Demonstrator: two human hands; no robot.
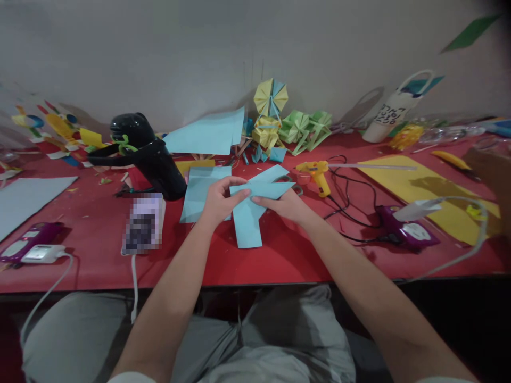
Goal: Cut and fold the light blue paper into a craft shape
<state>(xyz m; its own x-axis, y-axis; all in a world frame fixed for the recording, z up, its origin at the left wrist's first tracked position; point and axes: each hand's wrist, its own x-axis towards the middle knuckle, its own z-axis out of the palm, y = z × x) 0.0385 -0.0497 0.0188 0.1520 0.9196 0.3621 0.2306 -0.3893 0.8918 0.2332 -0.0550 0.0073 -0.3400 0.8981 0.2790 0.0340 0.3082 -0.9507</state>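
Note:
Between my two hands is a folded light blue sheet of paper (248, 226), held just above the red table. My left hand (219, 199) pinches its left side, thumb on top. From the right, my right hand (289, 205) grips it with the thumb lying on the paper and the other fingers underneath. One strip of the paper hangs toward me, while other parts point to the upper right. Partly behind my right hand, grey loops like scissor handles (297, 189) show. A flat blue sheet (199, 183) lies beside my left hand.
A yellow glue gun (319, 175) with a black cord lies right of my hands. A black tumbler (159, 165) and a phone (142, 223) are on the left. Folded paper ornaments (271, 98) stand by the wall. Purple power strips (411, 229) and yellow card (439, 197) lie around.

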